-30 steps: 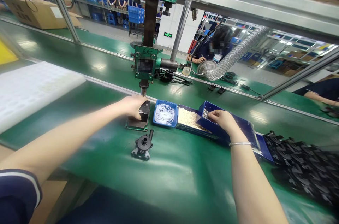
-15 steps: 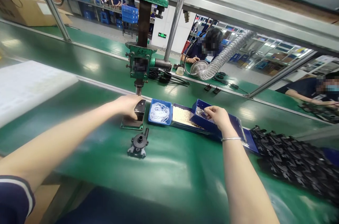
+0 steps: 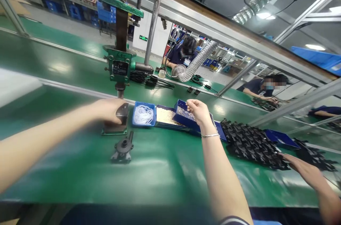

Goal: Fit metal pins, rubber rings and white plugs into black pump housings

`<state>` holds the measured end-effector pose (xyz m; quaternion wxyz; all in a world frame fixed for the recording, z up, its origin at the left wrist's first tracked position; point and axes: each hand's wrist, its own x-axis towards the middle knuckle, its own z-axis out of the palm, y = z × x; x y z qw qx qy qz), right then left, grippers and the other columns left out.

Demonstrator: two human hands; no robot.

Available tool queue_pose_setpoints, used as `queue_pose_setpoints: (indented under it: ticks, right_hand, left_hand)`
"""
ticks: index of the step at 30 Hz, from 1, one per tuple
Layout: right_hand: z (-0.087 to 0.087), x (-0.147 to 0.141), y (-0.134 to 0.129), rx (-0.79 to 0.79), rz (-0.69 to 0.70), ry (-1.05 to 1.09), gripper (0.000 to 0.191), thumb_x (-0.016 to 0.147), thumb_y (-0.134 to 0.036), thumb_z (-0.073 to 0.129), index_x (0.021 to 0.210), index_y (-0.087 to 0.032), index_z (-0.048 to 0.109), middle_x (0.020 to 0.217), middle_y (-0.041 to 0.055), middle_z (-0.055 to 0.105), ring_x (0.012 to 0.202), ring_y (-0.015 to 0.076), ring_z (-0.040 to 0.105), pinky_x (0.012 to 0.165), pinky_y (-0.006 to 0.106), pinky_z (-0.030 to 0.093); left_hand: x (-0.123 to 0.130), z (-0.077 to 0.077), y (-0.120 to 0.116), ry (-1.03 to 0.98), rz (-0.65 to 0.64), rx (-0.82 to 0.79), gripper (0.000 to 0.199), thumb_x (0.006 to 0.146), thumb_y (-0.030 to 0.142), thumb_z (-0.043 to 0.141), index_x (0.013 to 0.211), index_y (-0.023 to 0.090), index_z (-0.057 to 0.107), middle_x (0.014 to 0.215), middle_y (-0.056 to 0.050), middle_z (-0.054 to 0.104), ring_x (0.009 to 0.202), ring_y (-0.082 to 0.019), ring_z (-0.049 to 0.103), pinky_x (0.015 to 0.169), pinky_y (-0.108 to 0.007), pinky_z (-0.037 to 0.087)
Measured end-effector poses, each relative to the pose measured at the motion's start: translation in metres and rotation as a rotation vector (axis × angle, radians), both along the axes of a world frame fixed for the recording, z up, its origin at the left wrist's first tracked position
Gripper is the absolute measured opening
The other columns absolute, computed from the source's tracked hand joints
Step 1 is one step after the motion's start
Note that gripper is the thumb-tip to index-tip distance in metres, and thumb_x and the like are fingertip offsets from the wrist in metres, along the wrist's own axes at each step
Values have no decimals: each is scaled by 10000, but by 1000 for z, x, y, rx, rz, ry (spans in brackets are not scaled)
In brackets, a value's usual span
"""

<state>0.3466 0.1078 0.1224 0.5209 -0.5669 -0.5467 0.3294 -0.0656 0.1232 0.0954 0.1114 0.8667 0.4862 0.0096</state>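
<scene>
Black housing (image 3: 123, 149) on the green bench (image 3: 160, 179), untouched, taken here as the clock's centre. At two o'clock, right hand (image 3: 198, 110) just above the blue bin (image 3: 183, 120) of small metal parts (image 3: 183, 111), fingertips drawn together; impossible to tell for certain any piece between them. At twelve o'clock, left hand (image 3: 109, 110) curled against the dark block (image 3: 124, 112) below the press ram (image 3: 120, 93); only the thumb side in clear view, so no telling a firm grip from a light rest. For clean picking: pinch a single piece, lift straight above the bin wall, look for a second one clinging, and avoid dragging a sleeve or wrist through the pale pieces (image 3: 165, 115) or the white tubing (image 3: 144, 114), toward one to two o'clock. Wise to clear the left fingers before any stroke of the ram. Hard to make out: exact shape of the metal parts, anything under the left palm, blurred left forearm, press top cut off by the frame. At three o'clock, another person's hand (image 3: 302, 168) beside the black parts (image 3: 250, 143), contact uncertain.
</scene>
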Motion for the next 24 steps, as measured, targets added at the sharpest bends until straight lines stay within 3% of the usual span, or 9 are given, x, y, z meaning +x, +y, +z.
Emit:
queue_pose_setpoints:
  ticks: [3, 5, 9, 12, 15, 18, 21, 24]
  right_hand:
    - [17, -39, -23, 23, 102, 13, 422, 675, -543, 808, 837, -176, 675, 735, 8, 629, 601, 110, 536, 581, 259, 476]
    - [23, -68, -40, 37, 188, -45, 354, 737, -521, 779, 832, -193, 685, 693, 1, 619, 601, 124, 541, 593, 271, 478]
    - [23, -122, -71, 41, 417, -265, 235, 860, -477, 674, 823, -245, 673, 680, -7, 614, 575, 140, 537, 569, 281, 468]
    - [13, -150, -89, 39, 557, -405, 177, 916, -378, 613, 833, -230, 664, 746, 6, 637, 599, 140, 555, 580, 268, 463]
    - [-3, -164, -101, 16, 606, -426, 149, 930, -305, 589, 848, -203, 659, 774, 12, 642, 598, 123, 565, 586, 246, 468]
    - [-19, -171, -105, -114, 665, -281, 150, 923, -324, 606, 856, -195, 639, 706, -3, 636, 530, 119, 586, 540, 241, 486]
    - [-25, -177, -104, -231, 700, -114, 174, 893, -361, 659, 876, -191, 626, 646, -11, 653, 545, 145, 643, 567, 263, 534]
    - [-22, -180, -101, -234, 685, -19, 194, 853, -362, 714, 882, -189, 631, 709, 8, 698, 651, 169, 697, 672, 299, 577]
  left_hand:
    - [10, 11, -21, 14, 24, 194, 926, 618, 549, 816, 1374, 148, 463, 1349, -227, 548, 1238, -437, 513, 972, -479, 468]
    - [24, 19, -41, -125, 9, 284, 819, 718, 536, 772, 1377, 165, 455, 1370, -203, 535, 1272, -397, 495, 1034, -469, 432]
    - [56, 23, -80, -651, -90, 69, 532, 845, 387, 698, 1308, 228, 491, 1201, -70, 660, 1093, -229, 633, 980, -327, 487]
    - [68, 13, -99, -914, -51, -128, 361, 856, 224, 649, 1208, 222, 571, 974, -15, 704, 881, -177, 671, 831, -279, 526]
    - [65, -2, -114, -988, 42, -218, 287, 833, 147, 621, 1112, 215, 631, 799, 22, 669, 724, -143, 627, 681, -234, 492]
    - [55, -14, -126, -990, 104, -265, 287, 832, 145, 620, 1107, 223, 643, 719, 49, 632, 637, -119, 582, 605, -210, 446]
    - [45, -18, -133, -1006, 132, -281, 289, 867, 158, 587, 1143, 228, 641, 730, 46, 649, 639, -115, 591, 604, -205, 448]
    - [39, -16, -133, -1034, 144, -268, 294, 879, 161, 580, 1162, 223, 634, 782, 33, 689, 691, -121, 630, 652, -209, 483]
